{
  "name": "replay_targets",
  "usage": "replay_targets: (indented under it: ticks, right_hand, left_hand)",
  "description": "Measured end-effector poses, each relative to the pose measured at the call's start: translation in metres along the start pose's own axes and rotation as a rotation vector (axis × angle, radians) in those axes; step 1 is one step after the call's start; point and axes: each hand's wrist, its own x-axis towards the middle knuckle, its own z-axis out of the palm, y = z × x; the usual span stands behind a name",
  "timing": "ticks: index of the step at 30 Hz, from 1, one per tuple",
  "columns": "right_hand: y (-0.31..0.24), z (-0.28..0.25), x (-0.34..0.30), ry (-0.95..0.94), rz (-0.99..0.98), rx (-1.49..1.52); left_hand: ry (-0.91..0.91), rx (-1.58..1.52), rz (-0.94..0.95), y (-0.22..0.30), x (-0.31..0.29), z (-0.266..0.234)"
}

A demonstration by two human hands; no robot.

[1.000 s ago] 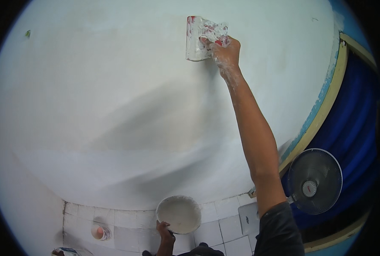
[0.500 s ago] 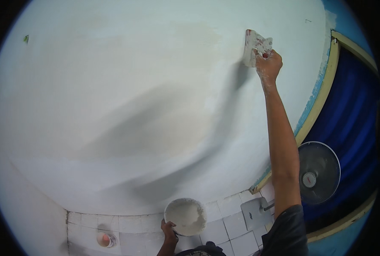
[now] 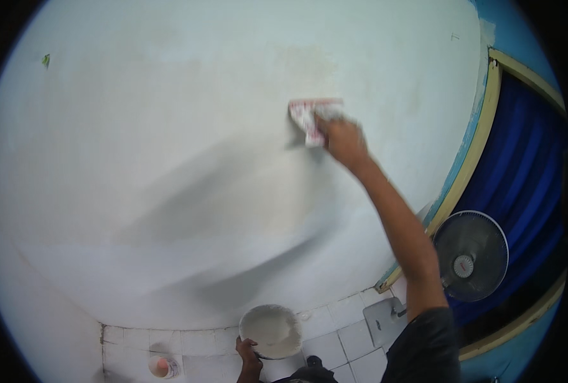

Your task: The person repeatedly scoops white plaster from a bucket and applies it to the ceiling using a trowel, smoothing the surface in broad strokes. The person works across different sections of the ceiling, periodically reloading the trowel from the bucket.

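Observation:
Against the white wall (image 3: 137, 127), my right hand (image 3: 344, 142) grips a putty-smeared scraper (image 3: 306, 118), a flat white and reddish blade with its long edge uppermost. The hand is slightly blurred, and the scraper casts a shadow just below it. Low in the view, my left hand (image 3: 248, 356) holds the rim of a round bowl (image 3: 271, 332) with pale grey putty in it. My left thumb lies over the bowl's edge; the other fingers are mostly hidden beneath it. Damp beige patches show on the wall around the scraper.
A grey fan (image 3: 470, 255) stands at the right on a square base (image 3: 384, 319), before a dark blue curtain (image 3: 520, 166) in a yellowish frame (image 3: 472, 153). A small cup (image 3: 164, 366) sits on the white floor tiles (image 3: 207, 370) at lower left.
My right hand has swept the scraper left and down across the wall, and its blade has turned. The left hand still holds the bowl, a little lower and further left in view.

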Motion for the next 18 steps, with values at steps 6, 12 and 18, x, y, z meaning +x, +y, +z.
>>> replay_targets:
  ticks: [6,12,18]
  right_hand:
    - [-0.005,0.018,-0.072,-0.187,-0.039,0.135]
    - [0.004,-0.063,0.031,0.129,-0.124,0.164]
    - [0.007,-0.052,0.081,0.162,-0.101,0.04]
  left_hand:
    - [-0.077,-0.091,0.046,-0.008,0.011,0.037]
    - [-0.09,-0.18,0.03,-0.024,0.011,0.059]
    - [-0.095,-0.147,0.041,-0.015,-0.013,0.098]
